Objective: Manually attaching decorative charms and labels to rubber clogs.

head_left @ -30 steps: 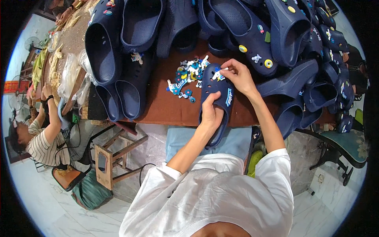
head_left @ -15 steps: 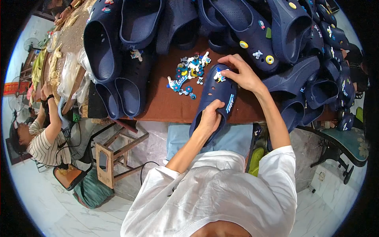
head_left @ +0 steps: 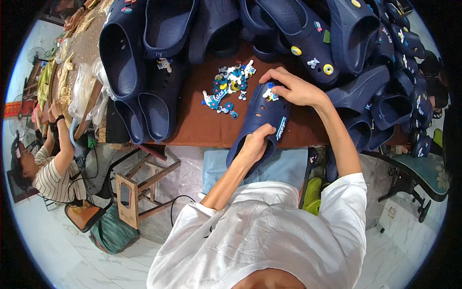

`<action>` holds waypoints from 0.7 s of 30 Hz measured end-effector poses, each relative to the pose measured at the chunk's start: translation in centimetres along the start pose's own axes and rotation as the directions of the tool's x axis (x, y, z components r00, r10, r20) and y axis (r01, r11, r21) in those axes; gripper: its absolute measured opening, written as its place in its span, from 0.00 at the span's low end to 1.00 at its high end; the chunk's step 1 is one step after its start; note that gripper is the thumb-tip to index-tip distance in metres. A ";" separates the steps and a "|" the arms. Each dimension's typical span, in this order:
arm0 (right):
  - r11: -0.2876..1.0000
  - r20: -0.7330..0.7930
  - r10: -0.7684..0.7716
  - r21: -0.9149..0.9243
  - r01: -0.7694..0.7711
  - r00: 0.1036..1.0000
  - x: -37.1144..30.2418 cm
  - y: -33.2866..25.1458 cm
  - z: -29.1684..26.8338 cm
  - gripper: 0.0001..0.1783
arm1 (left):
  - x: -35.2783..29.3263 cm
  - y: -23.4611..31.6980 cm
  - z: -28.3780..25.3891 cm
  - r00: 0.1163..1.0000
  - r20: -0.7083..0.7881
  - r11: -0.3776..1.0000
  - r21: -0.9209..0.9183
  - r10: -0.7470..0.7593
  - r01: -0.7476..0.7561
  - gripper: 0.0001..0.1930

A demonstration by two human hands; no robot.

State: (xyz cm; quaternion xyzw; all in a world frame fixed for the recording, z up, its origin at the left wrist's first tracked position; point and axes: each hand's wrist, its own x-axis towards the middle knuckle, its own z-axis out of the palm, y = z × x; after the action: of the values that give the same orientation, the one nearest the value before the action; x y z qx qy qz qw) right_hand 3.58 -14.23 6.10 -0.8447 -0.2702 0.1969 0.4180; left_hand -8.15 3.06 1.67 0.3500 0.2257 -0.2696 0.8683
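A navy clog (head_left: 256, 116) is tilted at the table's front edge, its toe pointing away from me. My left hand (head_left: 255, 146) grips it by the side of the foot opening, thumb on top next to a light-blue strip charm (head_left: 281, 129). Over the toe, my right hand (head_left: 299, 90) curls its fingers around the far end, with the thumb beside a white and blue figure charm (head_left: 270, 92). Some holes in the clog's upper show bare. To its left lies a loose heap of small charms (head_left: 236, 79) in white, blue and yellow.
Many navy clogs crowd the brown tabletop (head_left: 197, 123), including a pair (head_left: 158, 113) at left and a stack (head_left: 361, 91) at right. A wooden stool (head_left: 129, 200) stands on the floor at left. Farther left, another person in a striped shirt (head_left: 57, 166) works at a table.
My right thumb has drawn back slightly from the figure charm, and my right elbow has shifted a little outward. The clog stays in my left hand, moved only slightly.
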 end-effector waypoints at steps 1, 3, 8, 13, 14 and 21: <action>1.000 -0.001 0.003 0.001 -0.003 1.000 -0.1 0.1 0.0 0.17 | -0.1 0.1 0.1 1.000 -0.001 1.000 0.006 -0.004 0.004 0.10; 0.999 -0.013 0.034 0.033 -0.034 0.999 0.0 0.4 0.2 0.17 | 0.1 0.4 0.0 1.000 0.019 1.000 -0.025 -0.008 0.008 0.12; 0.981 -0.077 0.017 0.194 -0.002 0.997 -0.4 2.3 1.6 0.18 | 1.1 0.9 -0.6 0.988 0.152 0.978 -0.207 -0.003 0.035 0.18; 0.796 -0.038 0.152 0.597 -0.100 0.988 -0.9 4.1 2.2 0.21 | 1.0 1.1 -0.6 0.983 0.185 0.962 -0.270 -0.001 0.051 0.19; 0.826 -0.089 0.143 0.559 -0.069 0.986 -0.9 4.1 2.2 0.22 | 1.0 1.1 -0.7 0.983 0.182 0.962 -0.268 -0.003 0.053 0.19; 0.976 -0.313 0.074 0.218 -0.004 0.947 -1.2 3.0 3.1 0.24 | 2.1 0.9 0.3 0.976 0.210 0.958 -0.288 0.064 -0.001 0.19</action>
State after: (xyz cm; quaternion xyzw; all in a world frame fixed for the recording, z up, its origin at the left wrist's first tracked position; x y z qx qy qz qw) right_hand 1.80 -14.64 2.08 -0.8206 -0.1593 0.0939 0.5408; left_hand -5.95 2.73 1.14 0.1930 0.1606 -0.2564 0.9334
